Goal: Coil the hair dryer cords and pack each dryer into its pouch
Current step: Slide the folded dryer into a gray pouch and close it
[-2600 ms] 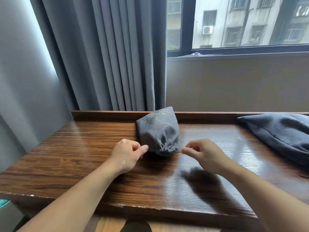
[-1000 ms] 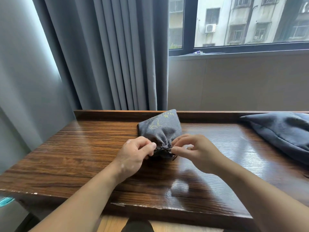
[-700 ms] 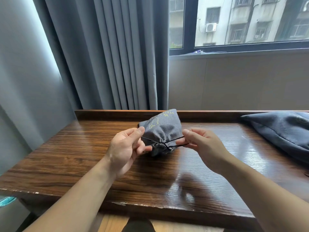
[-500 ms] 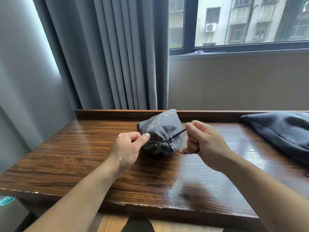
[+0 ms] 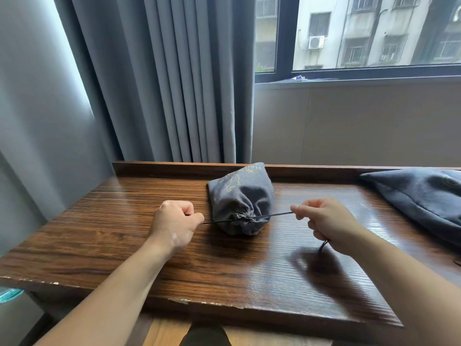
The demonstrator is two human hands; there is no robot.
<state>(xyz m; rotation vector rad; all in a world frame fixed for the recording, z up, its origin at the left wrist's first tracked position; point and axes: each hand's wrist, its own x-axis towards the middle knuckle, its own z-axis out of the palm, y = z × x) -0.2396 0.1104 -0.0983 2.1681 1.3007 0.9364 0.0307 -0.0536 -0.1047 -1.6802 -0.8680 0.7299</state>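
A grey fabric pouch [image 5: 240, 196] with yellow print lies on the wooden table [image 5: 124, 233], its mouth gathered tight and facing me. A thin black drawstring [image 5: 273, 215] runs out of the mouth to both sides and is stretched taut. My left hand [image 5: 174, 223] pinches the left end of the string, just left of the pouch. My right hand [image 5: 326, 221] pinches the right end, with a loose bit of string hanging below its palm. The pouch bulges; its contents are hidden.
A second grey pouch [image 5: 421, 196] lies at the table's right edge. Grey curtains [image 5: 174, 83] hang behind the table on the left, a wall and window [image 5: 361, 33] behind on the right. A raised wooden lip [image 5: 162, 167] runs along the back.
My hands crossed the string ends at the pouch mouth, then moved apart sideways. The string is now pulled tight between them and the pouch lies flat again.
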